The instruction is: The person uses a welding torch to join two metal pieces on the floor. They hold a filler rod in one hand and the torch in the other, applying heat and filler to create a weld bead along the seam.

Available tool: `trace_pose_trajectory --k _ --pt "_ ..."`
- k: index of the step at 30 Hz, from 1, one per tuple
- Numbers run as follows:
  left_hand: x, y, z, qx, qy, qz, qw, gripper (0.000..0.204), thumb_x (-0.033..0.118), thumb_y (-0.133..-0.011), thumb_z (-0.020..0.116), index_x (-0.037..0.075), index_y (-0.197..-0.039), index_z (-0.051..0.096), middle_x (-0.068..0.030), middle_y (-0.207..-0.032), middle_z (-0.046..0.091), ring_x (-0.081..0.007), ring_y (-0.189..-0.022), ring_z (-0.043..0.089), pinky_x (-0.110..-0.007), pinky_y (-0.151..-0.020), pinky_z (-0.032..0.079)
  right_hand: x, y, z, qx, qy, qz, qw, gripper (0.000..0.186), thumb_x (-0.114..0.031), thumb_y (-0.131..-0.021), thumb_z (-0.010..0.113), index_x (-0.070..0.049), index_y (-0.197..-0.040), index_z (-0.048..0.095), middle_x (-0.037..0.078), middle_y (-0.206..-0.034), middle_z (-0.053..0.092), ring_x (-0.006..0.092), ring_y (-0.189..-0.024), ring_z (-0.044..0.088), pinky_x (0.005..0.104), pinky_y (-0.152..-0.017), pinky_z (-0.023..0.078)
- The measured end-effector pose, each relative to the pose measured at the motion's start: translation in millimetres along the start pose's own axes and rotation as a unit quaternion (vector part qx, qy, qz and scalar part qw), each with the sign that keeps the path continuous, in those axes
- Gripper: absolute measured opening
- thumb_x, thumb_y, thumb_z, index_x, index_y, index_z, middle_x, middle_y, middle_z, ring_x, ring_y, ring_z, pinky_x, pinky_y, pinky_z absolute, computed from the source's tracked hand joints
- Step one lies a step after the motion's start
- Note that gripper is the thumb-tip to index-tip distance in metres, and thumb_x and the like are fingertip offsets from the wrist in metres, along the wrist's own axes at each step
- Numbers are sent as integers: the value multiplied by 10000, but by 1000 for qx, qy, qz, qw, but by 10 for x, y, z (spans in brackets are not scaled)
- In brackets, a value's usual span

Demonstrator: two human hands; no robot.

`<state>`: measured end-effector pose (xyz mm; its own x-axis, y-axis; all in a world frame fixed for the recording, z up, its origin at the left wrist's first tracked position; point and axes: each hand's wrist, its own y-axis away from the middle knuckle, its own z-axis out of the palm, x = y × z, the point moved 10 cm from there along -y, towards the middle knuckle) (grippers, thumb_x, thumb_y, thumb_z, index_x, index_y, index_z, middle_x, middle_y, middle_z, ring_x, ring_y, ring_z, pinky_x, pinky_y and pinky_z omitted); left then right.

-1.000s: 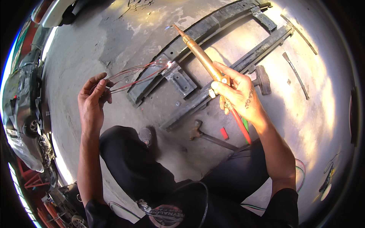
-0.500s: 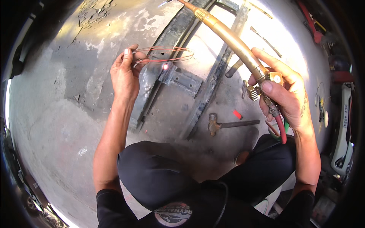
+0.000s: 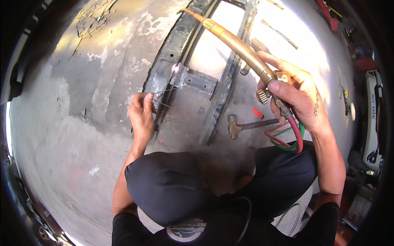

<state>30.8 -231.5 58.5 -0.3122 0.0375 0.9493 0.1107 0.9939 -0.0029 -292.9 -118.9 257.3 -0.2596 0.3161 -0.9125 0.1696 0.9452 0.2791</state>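
Note:
My right hand [image 3: 301, 92] is closed round the valve end of a brass gas welding torch [image 3: 242, 50], whose curved copper tip points to the upper left, over the dark metal frame [image 3: 166, 51]. From the torch's rear run a red hose [image 3: 297, 137] and a green hose. My left hand [image 3: 141, 117] pinches a bent length of thin copper-coloured welding wire [image 3: 165, 105], one end reaching toward a steel bracket [image 3: 200, 83]. A small bright spot [image 3: 176, 68] glows where the bracket meets the frame. No flame can be made out at the tip.
A ball-peen hammer [image 3: 234, 128] lies on the concrete floor near my knees, beside a small red piece [image 3: 257, 113]. Farther off is a thin metal rod [image 3: 280, 34]. At the right stand a grey bumper-like part [image 3: 372, 123] and red equipment [image 3: 328, 15].
My left hand has come down and nearer with the wire, whose end now reaches toward the bracket. The torch has shifted slightly left and down. The glow at the joint remains.

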Motion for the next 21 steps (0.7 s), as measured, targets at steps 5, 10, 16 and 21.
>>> trace_pose_trajectory --k 5,10,16,21 --pt "-49 303 12 -9 52 -12 999 299 254 -1061 689 -38 -995 682 -15 -686 596 -96 -630 559 -288 -576 454 230 -163 -18 -73 29 1 997 620 -251 -983 699 32 -1511 539 100 -850 698 131 -560 634 282 -511 500" --pt "-21 862 348 -142 -81 18 986 222 221 -1053 682 -1 -1051 690 -60 -741 679 -136 -682 630 -329 -650 511 541 -105 24 -157 4 35 987 619 -245 -1022 691 36 -1539 497 90 -931 681 121 -544 633 261 -439 493" --pt "-236 1215 494 -296 -214 -157 917 186 165 -1052 627 13 -1111 716 -125 -753 735 -251 -738 697 -384 -729 525 929 -167 -44 -220 -24 31 975 653 -207 -1031 668 115 -1545 426 74 -855 649 120 -535 626 267 -447 498" --pt "-276 1393 390 -229 -66 -203 950 293 296 -1059 675 4 -1081 676 -70 -752 694 -133 -649 627 -287 -586 460 1126 -398 21 -255 -43 5 966 670 -220 -1042 668 115 -1557 401 86 -844 636 135 -546 638 292 -463 515"
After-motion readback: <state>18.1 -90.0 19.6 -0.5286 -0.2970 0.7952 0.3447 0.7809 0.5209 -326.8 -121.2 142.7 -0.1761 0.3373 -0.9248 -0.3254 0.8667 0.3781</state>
